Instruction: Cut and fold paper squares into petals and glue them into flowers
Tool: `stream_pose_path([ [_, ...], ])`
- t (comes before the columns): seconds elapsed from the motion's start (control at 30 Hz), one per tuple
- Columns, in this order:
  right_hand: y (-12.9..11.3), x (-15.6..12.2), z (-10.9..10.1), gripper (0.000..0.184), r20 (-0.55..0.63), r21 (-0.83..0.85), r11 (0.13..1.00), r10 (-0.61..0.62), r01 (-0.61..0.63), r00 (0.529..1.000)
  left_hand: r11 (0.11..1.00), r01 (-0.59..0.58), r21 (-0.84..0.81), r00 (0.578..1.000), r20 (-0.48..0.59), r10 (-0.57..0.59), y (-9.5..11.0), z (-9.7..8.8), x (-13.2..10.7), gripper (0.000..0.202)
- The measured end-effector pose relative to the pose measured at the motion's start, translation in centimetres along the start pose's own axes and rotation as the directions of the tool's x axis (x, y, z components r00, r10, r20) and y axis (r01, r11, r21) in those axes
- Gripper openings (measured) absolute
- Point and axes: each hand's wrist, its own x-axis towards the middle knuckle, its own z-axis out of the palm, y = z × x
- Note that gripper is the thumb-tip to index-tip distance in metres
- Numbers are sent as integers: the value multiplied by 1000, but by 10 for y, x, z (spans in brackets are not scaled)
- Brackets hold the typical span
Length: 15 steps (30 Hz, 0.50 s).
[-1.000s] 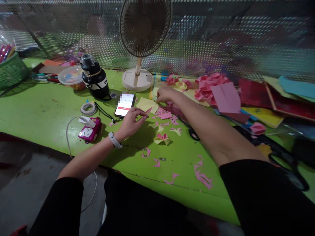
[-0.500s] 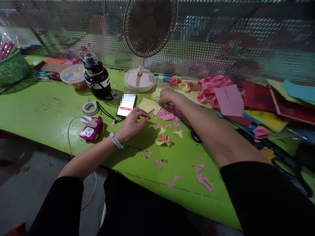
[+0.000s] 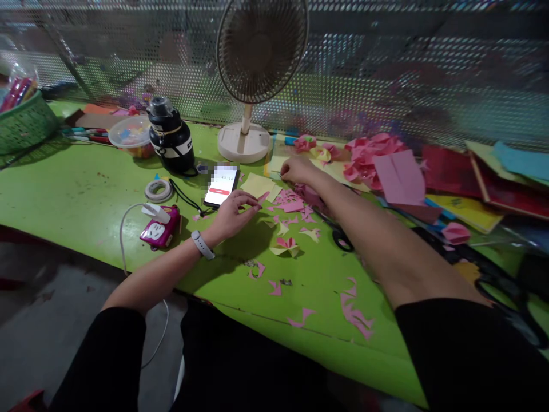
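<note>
My left hand [image 3: 234, 212] rests on the green table [image 3: 86, 194], fingers pinched on a small pink paper piece [image 3: 262, 197] beside a lit phone [image 3: 221, 185]. My right hand [image 3: 295, 169] reaches far across, fingers curled down onto the yellow paper sheets [image 3: 259, 185] near the fan base; what it grips is hidden. Pink and yellow paper scraps [image 3: 295, 209] lie between the hands, with a small folded paper flower [image 3: 285, 246] in front of them. Black scissors [image 3: 341, 236] lie under my right forearm.
A standing fan [image 3: 253, 86] is at the back, next to a black bottle [image 3: 170, 142], a plastic tub [image 3: 128, 135], a tape roll [image 3: 156, 189] and a pink charger [image 3: 159, 232] with cable. A green basket [image 3: 23, 120] sits far left. Coloured paper stacks [image 3: 472, 177] and pink paper flowers [image 3: 364, 154] fill the right.
My right hand has slid slightly right along the yellow sheets. The left hand keeps its place with the pink piece; the view has shifted a little.
</note>
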Motion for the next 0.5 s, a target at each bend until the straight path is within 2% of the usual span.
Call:
stream_pose_path([
  [0.1,5,-24,-4,25,-89,131,991,1,10,996,999,43,-29,999,9,-42,-1,0,1,10],
  [0.17,7,-49,-7,29,-110,305,952,14,21,994,996,53,-71,999,9,-53,-1,0,2,10],
  [0.2,7,-63,-8,26,-96,565,825,40,22,995,994,52,-95,999,8,-51,-1,1,2,9],
  [0.23,8,-78,-9,21,-28,767,641,45,-7,999,992,49,-118,999,12,-48,-1,2,2,9],
  [0.27,9,-94,-9,16,20,872,489,29,-32,999,988,49,-144,999,21,-46,0,3,2,10],
  [0.33,9,-124,-7,9,57,908,415,6,-54,998,977,68,-201,997,50,-59,3,5,2,11],
  [0.43,8,-163,-2,19,122,966,231,-28,-112,992,959,129,-254,988,112,-103,10,9,1,12],
  [0.5,6,-182,2,26,132,980,157,-51,-122,990,950,167,-264,980,151,-130,15,12,1,12],
])
